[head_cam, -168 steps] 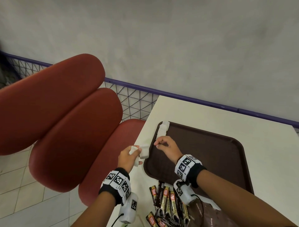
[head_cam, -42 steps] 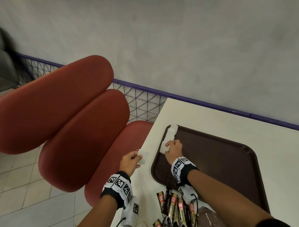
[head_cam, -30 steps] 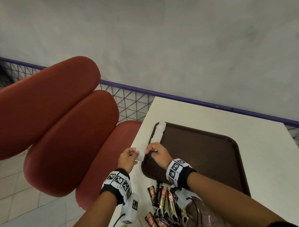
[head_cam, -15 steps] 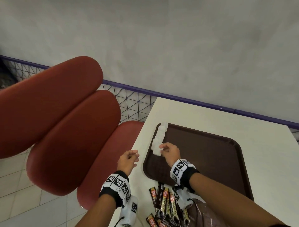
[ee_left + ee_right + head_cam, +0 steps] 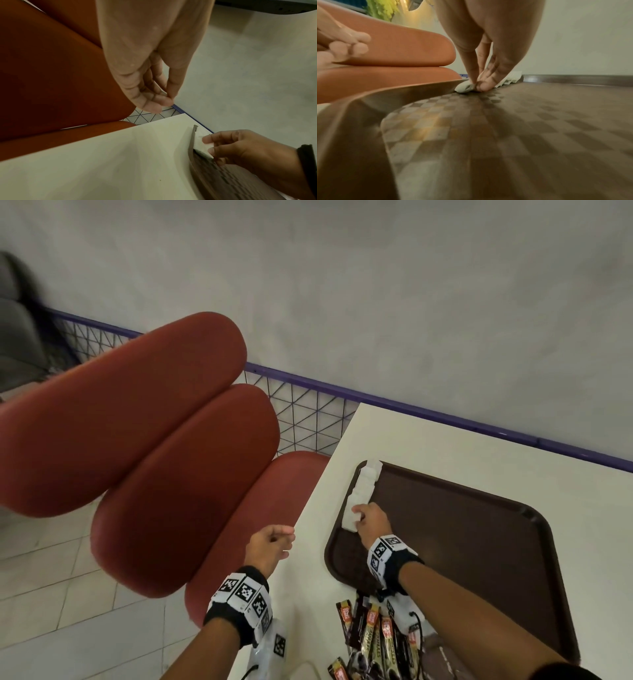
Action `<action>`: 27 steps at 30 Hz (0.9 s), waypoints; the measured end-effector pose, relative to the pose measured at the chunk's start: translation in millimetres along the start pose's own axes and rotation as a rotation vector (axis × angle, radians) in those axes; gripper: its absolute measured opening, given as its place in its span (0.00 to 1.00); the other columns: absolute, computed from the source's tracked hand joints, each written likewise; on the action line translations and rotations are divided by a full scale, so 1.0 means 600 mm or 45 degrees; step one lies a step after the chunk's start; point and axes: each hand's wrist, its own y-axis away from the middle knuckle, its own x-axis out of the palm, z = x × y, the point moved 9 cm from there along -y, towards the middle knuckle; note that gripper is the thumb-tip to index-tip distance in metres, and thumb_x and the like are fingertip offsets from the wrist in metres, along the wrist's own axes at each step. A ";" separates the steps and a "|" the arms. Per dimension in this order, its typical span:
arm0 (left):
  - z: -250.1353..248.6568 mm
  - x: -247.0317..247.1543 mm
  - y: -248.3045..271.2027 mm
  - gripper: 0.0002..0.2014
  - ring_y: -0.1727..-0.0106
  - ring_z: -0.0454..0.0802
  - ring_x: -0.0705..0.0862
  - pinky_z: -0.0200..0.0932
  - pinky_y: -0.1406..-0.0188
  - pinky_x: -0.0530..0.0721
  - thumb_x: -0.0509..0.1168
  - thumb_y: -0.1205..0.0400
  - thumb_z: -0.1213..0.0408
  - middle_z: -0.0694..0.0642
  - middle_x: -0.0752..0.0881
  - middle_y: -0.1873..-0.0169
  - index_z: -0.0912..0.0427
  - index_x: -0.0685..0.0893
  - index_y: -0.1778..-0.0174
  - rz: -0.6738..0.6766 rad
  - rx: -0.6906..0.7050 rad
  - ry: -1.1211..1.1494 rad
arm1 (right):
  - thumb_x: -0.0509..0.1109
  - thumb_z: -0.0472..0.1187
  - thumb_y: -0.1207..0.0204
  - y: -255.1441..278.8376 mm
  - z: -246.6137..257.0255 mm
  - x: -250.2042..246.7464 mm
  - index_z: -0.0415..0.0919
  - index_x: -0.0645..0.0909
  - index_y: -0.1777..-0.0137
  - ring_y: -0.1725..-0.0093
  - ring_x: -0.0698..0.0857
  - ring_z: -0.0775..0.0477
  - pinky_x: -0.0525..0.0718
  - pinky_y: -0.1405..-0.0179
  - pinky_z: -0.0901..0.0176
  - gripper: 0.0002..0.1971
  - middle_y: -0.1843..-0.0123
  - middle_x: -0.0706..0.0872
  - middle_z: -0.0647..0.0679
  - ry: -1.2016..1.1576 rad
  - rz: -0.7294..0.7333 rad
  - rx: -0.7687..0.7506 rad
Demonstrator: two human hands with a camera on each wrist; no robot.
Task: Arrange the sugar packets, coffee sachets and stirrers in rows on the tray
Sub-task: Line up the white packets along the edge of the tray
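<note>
The brown tray (image 5: 479, 542) lies on the white table (image 5: 445, 446), its left rim close to the table's left edge, with red chairs (image 5: 154, 440) beyond. Most of the tray floor to the right is bare. A row of white sugar packets (image 5: 364, 484) runs along the left rim from the far corner. The right hand (image 5: 371, 523) pinches the nearest packet (image 5: 464, 86) between its fingertips (image 5: 484, 86), pressing it down against the rim. The left hand (image 5: 269, 546) hovers over the table edge, loosely curled, holding nothing. Coffee sachets (image 5: 376, 642) lie heaped near the tray's near-left corner.
</note>
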 end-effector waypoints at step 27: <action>0.094 -0.030 0.186 0.11 0.57 0.42 0.81 0.33 0.59 0.78 0.72 0.24 0.56 0.46 0.84 0.56 0.50 0.83 0.48 0.702 -0.087 -0.965 | 0.71 0.46 0.26 0.305 0.088 0.110 0.41 0.72 0.32 0.35 0.71 0.46 0.70 0.35 0.54 0.24 0.37 0.74 0.42 0.516 0.913 -0.680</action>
